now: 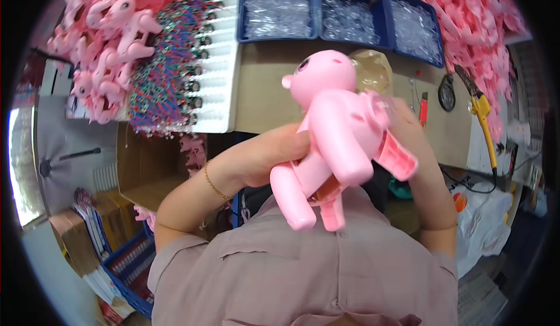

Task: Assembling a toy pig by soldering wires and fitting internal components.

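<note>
A large pink plastic toy pony is held up in front of my chest, tilted, with its head toward the far side and its legs toward me. My left hand grips it from the left, with the thumb on its body. One leg shows a ribbed, hollow inner side, and an opening is visible between the lower legs. My right hand is at the pony's right side, beside a small blurred pink part; its fingers are mostly hidden and smeared.
Blue bins of clear plastic parts line the table's back. A white ribbed tray carries wired electronic parts. Pink toy parts are heaped at both sides. On the right lie a yellow-handled tool, a red-handled tool and black scissors.
</note>
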